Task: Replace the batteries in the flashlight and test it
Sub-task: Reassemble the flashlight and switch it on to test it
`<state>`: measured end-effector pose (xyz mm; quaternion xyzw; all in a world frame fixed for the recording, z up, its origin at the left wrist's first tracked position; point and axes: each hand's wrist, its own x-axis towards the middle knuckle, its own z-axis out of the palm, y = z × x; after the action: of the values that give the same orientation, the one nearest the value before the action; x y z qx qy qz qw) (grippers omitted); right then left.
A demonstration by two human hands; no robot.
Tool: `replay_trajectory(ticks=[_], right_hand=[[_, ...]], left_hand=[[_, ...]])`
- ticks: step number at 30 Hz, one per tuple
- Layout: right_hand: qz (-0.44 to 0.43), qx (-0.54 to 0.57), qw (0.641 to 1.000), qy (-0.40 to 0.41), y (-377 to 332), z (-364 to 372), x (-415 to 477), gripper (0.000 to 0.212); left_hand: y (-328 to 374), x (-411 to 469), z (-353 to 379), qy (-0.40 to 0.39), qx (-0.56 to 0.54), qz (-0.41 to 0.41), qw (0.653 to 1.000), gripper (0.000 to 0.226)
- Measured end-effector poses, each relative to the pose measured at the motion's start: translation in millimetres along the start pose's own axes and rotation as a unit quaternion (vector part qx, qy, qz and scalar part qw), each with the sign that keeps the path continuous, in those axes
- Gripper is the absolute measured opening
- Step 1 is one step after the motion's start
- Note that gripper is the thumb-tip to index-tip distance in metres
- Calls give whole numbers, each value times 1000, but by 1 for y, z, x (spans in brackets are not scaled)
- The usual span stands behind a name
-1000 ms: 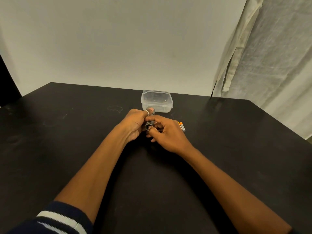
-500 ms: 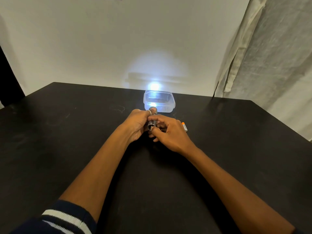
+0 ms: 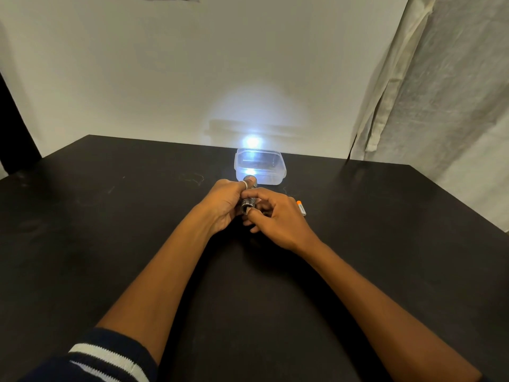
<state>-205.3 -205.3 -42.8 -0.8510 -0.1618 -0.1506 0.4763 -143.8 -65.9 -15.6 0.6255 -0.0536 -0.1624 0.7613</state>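
Our left hand (image 3: 223, 205) curls round the flashlight (image 3: 248, 202) just above the counter (image 3: 110, 230), aiming it at the wall (image 3: 165, 78), while our right hand (image 3: 278, 220) pinches its tail end, probably to work the switch; the beam is lit.

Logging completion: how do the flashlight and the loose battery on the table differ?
The flashlight is held in the left hand and right hand; the battery lies loose on the table. The flashlight is dark metal and thicker; the battery is pale with an orange end. The flashlight is lit, shining on the clear container; the battery powers nothing. Both are cylinders.
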Motion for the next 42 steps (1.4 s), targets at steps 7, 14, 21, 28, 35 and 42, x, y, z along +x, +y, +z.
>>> replay_trajectory(ticks=[7, 14, 21, 28, 35, 42], right_hand=[[-7, -24, 1000, 6, -1, 0, -1, 36], [-7, -19, 1000, 12, -4, 1, -2, 35], [-10, -19, 1000, 15, -7, -1, -3, 40], [-107, -114, 982, 106, -14, -2, 0, 39], [-45, -71, 976, 201, -38, -19, 25, 22], [0, -27, 979, 203, -53, -14, 41, 25]], left_hand=[[0, 3, 0, 5, 2, 3, 1000, 26], [1, 1, 3, 16, 1, 0, 1000, 26], [3, -5, 3, 15, -33, -11, 999, 31], [2, -2, -1, 23, -71, 5, 997, 27], [12, -10, -20, -82, 64, 24, 994, 30], [12, -8, -27, 10, 339, 225, 914, 35]])
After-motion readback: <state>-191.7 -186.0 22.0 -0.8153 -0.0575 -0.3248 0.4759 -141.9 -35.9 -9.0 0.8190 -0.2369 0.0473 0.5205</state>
